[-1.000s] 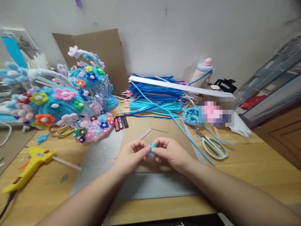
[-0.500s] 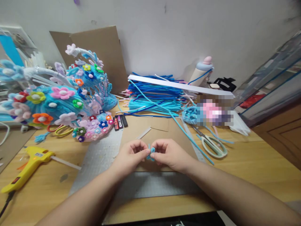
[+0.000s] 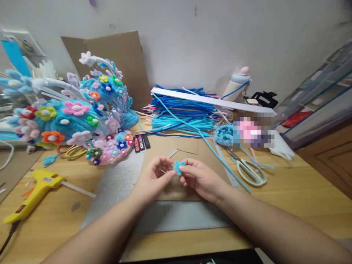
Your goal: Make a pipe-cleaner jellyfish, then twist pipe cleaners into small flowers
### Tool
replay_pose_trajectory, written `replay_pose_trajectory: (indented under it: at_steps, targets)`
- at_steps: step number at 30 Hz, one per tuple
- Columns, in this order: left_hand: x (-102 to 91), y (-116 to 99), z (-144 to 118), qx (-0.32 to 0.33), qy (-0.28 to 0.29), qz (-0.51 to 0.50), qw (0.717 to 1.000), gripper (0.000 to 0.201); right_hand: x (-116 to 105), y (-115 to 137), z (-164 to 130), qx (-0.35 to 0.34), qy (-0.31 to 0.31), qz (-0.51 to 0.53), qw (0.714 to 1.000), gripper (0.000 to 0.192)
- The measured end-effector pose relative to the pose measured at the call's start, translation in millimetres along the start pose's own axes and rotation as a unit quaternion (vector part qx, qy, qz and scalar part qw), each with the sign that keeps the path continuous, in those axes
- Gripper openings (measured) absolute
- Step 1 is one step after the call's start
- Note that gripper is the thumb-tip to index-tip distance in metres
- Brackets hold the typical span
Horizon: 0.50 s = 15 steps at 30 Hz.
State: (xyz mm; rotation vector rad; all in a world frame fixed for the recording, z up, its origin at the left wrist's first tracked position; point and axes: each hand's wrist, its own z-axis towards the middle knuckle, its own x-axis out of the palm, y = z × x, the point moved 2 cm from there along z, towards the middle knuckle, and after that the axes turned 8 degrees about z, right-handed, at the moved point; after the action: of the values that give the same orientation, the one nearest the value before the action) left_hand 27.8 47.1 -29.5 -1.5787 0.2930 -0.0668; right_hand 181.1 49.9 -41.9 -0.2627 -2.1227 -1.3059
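The right hand (image 3: 198, 178) pinches a small blue flower (image 3: 178, 167) just above the brown card (image 3: 181, 146) on the worktop (image 3: 288, 190). Since a second ago the flower has turned to face up with its petals spread. The left hand (image 3: 154, 178), fingers curled, now seems only to touch its edge, though the grip is hard to make out.
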Motion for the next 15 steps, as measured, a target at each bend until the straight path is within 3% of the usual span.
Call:
replay_pose_trajectory:
  at_steps: [5,15]
  targets:
    - [0.8,-7.4,-6.9,0.123,-0.012,0.217,0.968,0.007,3.6,-0.2,-2.1,0.025,0.016,0.023,0.999,0.024]
    - [2.3,-8.6,-11.0,0.176,-0.049,0.267,0.946,0.005,5.6,-3.6,-4.2,0.015,0.029,0.012,0.999,0.022]
